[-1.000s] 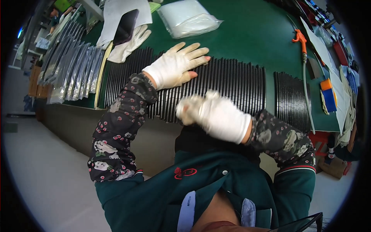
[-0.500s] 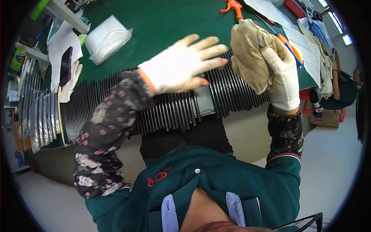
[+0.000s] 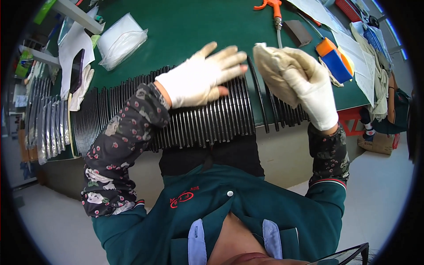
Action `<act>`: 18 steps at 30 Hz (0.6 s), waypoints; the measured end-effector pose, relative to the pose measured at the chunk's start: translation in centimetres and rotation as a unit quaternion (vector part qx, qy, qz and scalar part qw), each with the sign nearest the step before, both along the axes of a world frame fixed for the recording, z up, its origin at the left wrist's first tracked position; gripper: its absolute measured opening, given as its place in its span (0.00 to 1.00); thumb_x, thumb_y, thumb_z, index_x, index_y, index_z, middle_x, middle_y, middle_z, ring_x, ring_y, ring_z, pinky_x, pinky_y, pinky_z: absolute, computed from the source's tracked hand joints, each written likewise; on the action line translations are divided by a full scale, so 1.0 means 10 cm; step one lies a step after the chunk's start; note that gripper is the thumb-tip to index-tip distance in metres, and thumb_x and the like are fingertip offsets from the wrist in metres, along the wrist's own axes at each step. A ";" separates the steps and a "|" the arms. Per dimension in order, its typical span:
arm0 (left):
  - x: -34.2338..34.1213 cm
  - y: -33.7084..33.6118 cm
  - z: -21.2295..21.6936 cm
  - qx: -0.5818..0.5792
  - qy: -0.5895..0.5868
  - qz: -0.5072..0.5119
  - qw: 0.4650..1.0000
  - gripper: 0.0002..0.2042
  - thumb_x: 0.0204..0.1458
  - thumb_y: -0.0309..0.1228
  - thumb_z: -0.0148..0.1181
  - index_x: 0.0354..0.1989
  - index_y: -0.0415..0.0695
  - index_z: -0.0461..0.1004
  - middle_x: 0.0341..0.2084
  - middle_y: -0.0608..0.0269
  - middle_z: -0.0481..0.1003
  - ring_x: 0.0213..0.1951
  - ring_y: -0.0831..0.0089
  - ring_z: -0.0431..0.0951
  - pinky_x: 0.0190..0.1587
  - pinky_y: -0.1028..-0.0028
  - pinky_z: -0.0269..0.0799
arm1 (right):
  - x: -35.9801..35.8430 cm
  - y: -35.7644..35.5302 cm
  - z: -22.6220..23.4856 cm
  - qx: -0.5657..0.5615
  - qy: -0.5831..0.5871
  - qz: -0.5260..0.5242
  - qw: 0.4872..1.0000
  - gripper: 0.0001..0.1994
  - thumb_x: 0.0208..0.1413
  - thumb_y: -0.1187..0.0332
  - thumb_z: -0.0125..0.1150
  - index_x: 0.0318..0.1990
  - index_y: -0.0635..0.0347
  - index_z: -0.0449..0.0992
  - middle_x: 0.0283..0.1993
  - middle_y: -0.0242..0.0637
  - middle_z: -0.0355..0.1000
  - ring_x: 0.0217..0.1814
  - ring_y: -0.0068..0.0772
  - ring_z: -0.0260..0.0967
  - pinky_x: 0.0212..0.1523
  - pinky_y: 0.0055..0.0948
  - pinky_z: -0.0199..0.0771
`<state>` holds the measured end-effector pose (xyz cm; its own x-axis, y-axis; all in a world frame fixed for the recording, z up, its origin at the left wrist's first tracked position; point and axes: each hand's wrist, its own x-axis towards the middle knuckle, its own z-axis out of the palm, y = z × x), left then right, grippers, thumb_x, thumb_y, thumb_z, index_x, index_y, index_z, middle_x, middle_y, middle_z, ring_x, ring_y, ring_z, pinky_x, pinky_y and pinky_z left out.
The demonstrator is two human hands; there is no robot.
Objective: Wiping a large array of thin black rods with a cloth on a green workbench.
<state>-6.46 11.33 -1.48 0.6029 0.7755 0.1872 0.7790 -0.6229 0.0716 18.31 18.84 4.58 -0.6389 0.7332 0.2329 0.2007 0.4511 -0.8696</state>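
Observation:
My left hand (image 3: 201,79), in a white glove, lies flat with fingers spread on a long row of black ribbed strips (image 3: 185,126) laid side by side along the near edge of the green table (image 3: 185,26). My right hand (image 3: 309,88), also gloved, is raised above the right end of the row and is closed on a beige cloth (image 3: 269,70). One black strip (image 3: 257,99) lies slightly apart between the two hands. My forearms wear dark flowered sleeves.
An orange-handled air gun (image 3: 273,9), a dark block (image 3: 297,33), an orange and blue tape dispenser (image 3: 333,57) and papers (image 3: 353,48) lie at the right. Clear plastic bags (image 3: 121,39), a spare white glove (image 3: 81,86) and bagged strips (image 3: 44,128) lie at the left.
The right hand with the cloth rose from near my chest up over the right end of the row. The left hand stayed flat on the strips while the view shifted right.

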 end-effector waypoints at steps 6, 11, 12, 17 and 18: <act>0.01 0.21 -0.21 -0.008 0.032 0.099 0.995 0.28 0.55 0.34 0.53 0.66 0.52 0.57 0.68 0.60 0.54 0.69 0.58 0.51 0.69 0.52 0.46 | -0.50 -0.10 -0.66 0.337 -0.110 0.232 0.906 0.11 0.51 0.73 0.55 0.42 0.51 0.75 0.31 0.37 0.74 0.34 0.41 0.76 0.35 0.35 0.76; 0.00 0.20 -0.21 -0.017 0.034 0.099 0.994 0.28 0.56 0.36 0.53 0.67 0.51 0.57 0.68 0.60 0.54 0.69 0.59 0.52 0.68 0.52 0.48 | -0.17 -0.66 -0.31 0.204 -0.131 0.591 0.769 0.14 0.52 0.69 0.56 0.47 0.54 0.72 0.31 0.37 0.75 0.28 0.41 0.75 0.35 0.35 0.77; 0.02 0.22 -0.19 -0.018 0.034 0.098 0.994 0.28 0.56 0.36 0.53 0.67 0.51 0.57 0.68 0.60 0.54 0.69 0.59 0.52 0.68 0.52 0.48 | -0.20 -0.60 -0.25 0.203 -0.131 0.591 0.770 0.14 0.52 0.69 0.56 0.47 0.54 0.72 0.31 0.37 0.75 0.28 0.41 0.75 0.35 0.35 0.77; 0.04 0.22 -0.13 -0.020 0.086 0.097 0.991 0.30 0.54 0.36 0.54 0.67 0.52 0.55 0.68 0.62 0.54 0.69 0.60 0.52 0.68 0.53 0.48 | -0.50 -0.33 -0.51 0.339 -0.071 0.273 0.897 0.12 0.50 0.71 0.57 0.44 0.55 0.73 0.36 0.37 0.75 0.33 0.40 0.74 0.35 0.35 0.76; 0.04 0.22 -0.16 -0.025 0.065 0.104 0.992 0.30 0.54 0.36 0.54 0.67 0.52 0.55 0.68 0.62 0.54 0.69 0.59 0.52 0.68 0.52 0.48 | -0.52 -0.37 -0.61 0.387 -0.149 0.272 0.868 0.11 0.50 0.71 0.56 0.42 0.52 0.73 0.38 0.35 0.75 0.30 0.40 0.72 0.32 0.35 0.75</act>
<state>-6.02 13.55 -3.07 0.4453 0.8920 0.0774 0.8951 -0.4458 -0.0116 13.10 15.13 -1.54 -0.9583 0.0011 0.2856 -0.0611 0.9760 -0.2088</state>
